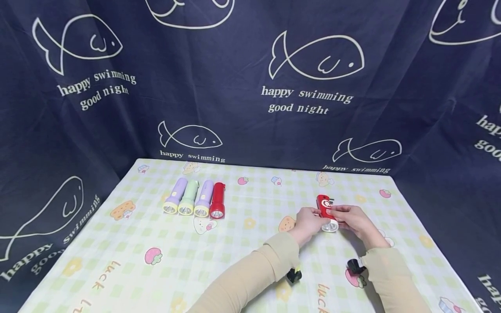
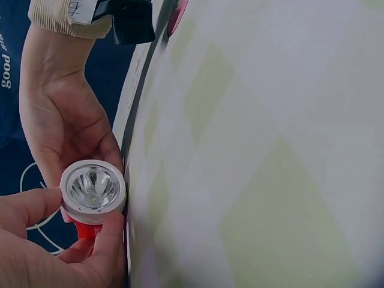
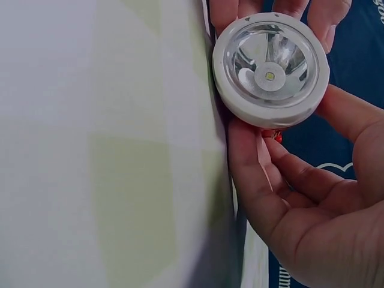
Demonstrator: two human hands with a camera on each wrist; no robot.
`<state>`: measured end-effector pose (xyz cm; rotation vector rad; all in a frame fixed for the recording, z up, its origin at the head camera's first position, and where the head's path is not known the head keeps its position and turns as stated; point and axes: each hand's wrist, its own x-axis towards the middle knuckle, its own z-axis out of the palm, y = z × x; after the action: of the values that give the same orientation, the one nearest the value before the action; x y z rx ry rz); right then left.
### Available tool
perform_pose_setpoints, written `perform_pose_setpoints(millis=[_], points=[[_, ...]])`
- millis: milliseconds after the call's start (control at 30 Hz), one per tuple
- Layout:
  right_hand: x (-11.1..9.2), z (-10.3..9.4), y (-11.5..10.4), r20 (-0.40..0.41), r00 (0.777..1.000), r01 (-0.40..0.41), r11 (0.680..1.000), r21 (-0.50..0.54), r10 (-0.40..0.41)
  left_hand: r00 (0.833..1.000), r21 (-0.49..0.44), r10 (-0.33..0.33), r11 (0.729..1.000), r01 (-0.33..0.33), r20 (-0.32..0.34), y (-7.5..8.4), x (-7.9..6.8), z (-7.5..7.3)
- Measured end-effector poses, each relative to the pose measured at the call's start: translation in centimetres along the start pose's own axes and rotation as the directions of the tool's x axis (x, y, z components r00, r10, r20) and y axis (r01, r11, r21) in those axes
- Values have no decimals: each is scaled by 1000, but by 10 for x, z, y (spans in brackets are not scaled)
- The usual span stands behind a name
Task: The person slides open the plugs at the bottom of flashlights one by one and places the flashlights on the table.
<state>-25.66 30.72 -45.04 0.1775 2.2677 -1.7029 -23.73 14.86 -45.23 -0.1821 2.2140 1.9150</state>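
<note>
A red flashlight [image 1: 325, 204] with a white head lies at the right of the table, its lens end toward me. Two dark prongs [image 1: 331, 201] stick out from its right side near the far end. My left hand [image 1: 308, 222] grips it from the left, thumb and fingers around the white head [image 2: 93, 215] in the left wrist view. From the right, my right hand [image 1: 354, 219] holds the same flashlight between thumb and fingers. The lens [image 3: 270, 75] faces the camera in the right wrist view. Much of the red body is hidden there.
At the left, several flashlights stand side by side in a row: a purple one [image 1: 178, 189], a green one [image 1: 191, 191], another purple one [image 1: 205, 192] and a red one [image 1: 218, 193]. A checked cloth [image 1: 250, 261] covers the table. Behind it hangs a dark blue curtain [image 1: 242, 100].
</note>
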Motion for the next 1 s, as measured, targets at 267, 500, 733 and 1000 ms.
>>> perform_pose_setpoints(millis=[267,500,733,1000], points=[[-2,-5,2,-47,999,-4,993,-120,-1,998,95,-18,995,11,67,3,1,-12],[-13,-2,-18,-77,993,65,945,-320,-94,991,217,35,974,-64,133,14,1,-35],[-27,10,-48,-79,984,108,883,-456,-161,980,261,83,957,-129,181,32,-4,-62],[-29,27,-78,-24,974,193,881,-431,-225,953,329,172,910,-250,250,60,-3,-100]])
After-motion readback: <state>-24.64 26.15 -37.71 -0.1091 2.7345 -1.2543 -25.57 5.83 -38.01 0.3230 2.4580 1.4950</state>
